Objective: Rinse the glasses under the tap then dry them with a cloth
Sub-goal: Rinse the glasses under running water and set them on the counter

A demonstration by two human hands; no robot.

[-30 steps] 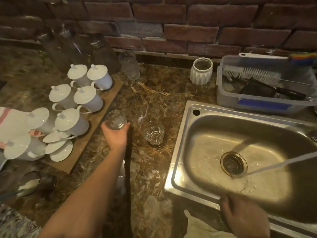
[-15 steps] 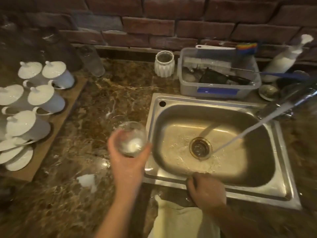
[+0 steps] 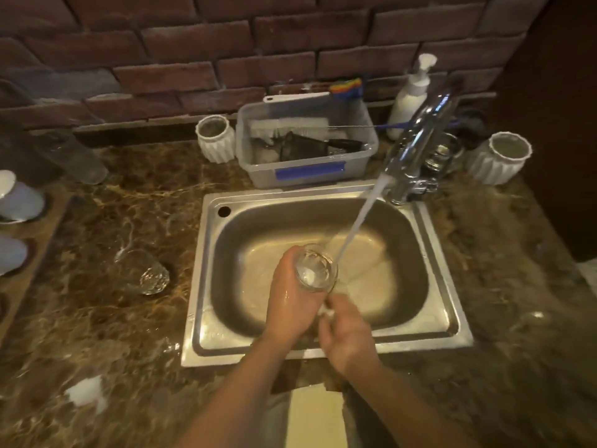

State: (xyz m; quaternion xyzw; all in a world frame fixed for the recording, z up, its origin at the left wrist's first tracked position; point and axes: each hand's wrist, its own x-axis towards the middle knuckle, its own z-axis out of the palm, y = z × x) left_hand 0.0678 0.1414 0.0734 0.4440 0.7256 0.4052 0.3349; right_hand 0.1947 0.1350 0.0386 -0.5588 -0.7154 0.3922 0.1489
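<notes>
My left hand (image 3: 290,295) holds a clear glass (image 3: 315,270) over the steel sink (image 3: 436,253), mouth tilted up. The stream of water (image 3: 358,221) from the chrome tap (image 3: 416,150) falls just at the glass's right rim. My right hand (image 3: 345,334) is below the glass, fingers curled by its base; contact is unclear. A second cut glass (image 3: 151,279) stands on the marble counter left of the sink. A pale cloth (image 3: 315,415) hangs at the counter's front edge, below my arms.
A plastic tub (image 3: 307,166) with brushes sits behind the sink, beside a white ribbed jar (image 3: 216,140). A soap pump bottle (image 3: 410,95) and another ribbed jar (image 3: 499,156) stand by the tap. White lidded cups (image 3: 19,198) rest on a wooden board at the left.
My left hand carried the glass from the counter to the sink and under the water. My right hand left the sink's front rim and rose to the glass's base.
</notes>
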